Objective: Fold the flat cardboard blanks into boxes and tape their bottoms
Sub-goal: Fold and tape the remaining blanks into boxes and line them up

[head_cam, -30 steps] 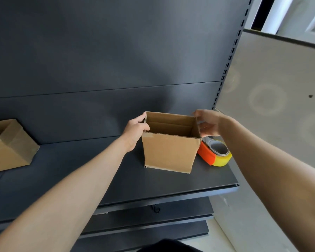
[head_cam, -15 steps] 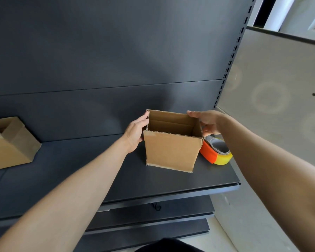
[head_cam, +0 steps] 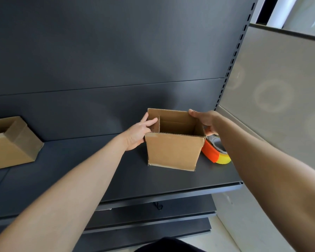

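Shelf (head_cam: 80, 179), box (head_cam: 173, 151) between left hand (head_cam: 136, 133), right hand (head_cam: 206, 120)

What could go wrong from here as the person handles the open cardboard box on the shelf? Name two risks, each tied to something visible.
1. The tape dispenser lies right beside the cardboard box, below the right hand. Shifting the box to the right could knock it toward the end of the shelf.
2. The left hand pinches only the left wall at the rim. Squeezing there may skew or crease the board.

no readable text, labels, brands, numbers or signs anywhere in view
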The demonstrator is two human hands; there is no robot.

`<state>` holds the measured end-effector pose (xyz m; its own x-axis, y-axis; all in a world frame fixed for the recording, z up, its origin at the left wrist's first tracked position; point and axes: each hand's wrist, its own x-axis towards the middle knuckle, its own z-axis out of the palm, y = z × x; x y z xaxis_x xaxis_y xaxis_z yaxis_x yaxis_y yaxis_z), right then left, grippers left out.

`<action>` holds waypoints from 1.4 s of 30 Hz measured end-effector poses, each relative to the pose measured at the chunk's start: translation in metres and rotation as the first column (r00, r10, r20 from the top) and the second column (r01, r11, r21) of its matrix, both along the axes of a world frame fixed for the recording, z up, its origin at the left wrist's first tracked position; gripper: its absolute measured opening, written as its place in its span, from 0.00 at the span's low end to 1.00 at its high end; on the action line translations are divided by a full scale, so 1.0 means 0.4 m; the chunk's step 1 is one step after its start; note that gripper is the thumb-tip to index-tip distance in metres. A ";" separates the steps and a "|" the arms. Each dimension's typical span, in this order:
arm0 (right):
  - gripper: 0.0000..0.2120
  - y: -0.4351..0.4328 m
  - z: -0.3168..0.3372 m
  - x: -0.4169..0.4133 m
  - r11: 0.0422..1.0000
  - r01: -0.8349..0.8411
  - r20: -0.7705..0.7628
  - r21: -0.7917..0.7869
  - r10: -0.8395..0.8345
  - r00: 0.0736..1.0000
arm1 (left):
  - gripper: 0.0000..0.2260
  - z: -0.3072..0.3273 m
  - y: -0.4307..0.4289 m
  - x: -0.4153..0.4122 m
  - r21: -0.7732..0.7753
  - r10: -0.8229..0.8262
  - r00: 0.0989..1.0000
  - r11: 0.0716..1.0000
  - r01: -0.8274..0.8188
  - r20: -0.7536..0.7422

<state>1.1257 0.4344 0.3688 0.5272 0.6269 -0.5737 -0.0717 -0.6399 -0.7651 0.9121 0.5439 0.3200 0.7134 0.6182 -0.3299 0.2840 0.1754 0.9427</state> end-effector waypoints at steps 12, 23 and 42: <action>0.09 -0.083 -0.054 0.089 0.953 -0.002 -0.383 0.304 0.124 0.916 | 0.35 -0.006 -0.004 0.010 -0.078 -0.038 0.998 0.996 0.035 -0.044; 0.17 -0.026 -0.090 0.025 0.971 -0.221 0.037 0.087 0.219 0.975 | 0.32 -0.009 -0.001 -0.003 0.042 -0.091 0.994 0.995 0.093 -0.058; 0.08 -0.056 -0.093 0.034 0.959 0.061 -0.280 0.276 0.020 0.960 | 0.48 -0.031 -0.018 -0.019 0.136 -0.014 0.999 0.991 0.019 -0.038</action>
